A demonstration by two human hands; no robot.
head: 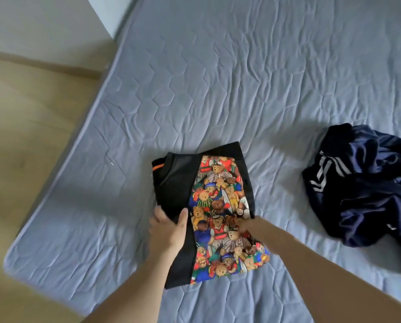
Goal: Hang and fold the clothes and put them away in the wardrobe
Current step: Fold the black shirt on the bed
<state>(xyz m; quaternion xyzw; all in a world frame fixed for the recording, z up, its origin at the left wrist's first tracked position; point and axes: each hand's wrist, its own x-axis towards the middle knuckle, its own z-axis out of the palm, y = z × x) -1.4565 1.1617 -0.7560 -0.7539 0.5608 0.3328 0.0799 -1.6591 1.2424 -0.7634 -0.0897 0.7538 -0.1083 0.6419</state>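
Observation:
A folded black garment with a colourful teddy-bear print panel (218, 190) lies on the blue-grey quilted mattress (241, 78), near its front edge. My left hand (168, 228) grips the garment's black left edge, thumb on top and fingers spread. My right hand (246, 226) rests on the printed panel at the garment's right side; it is blurred and its fingers are partly hidden in the pattern. A crumpled navy garment with white stripes (362, 190) lies in a heap on the mattress to the right, apart from both hands.
The mattress sits directly on a light wooden floor (24, 136), with its left edge and rounded corner running diagonally at the left. A pale wall (31, 19) meets the floor at the top left.

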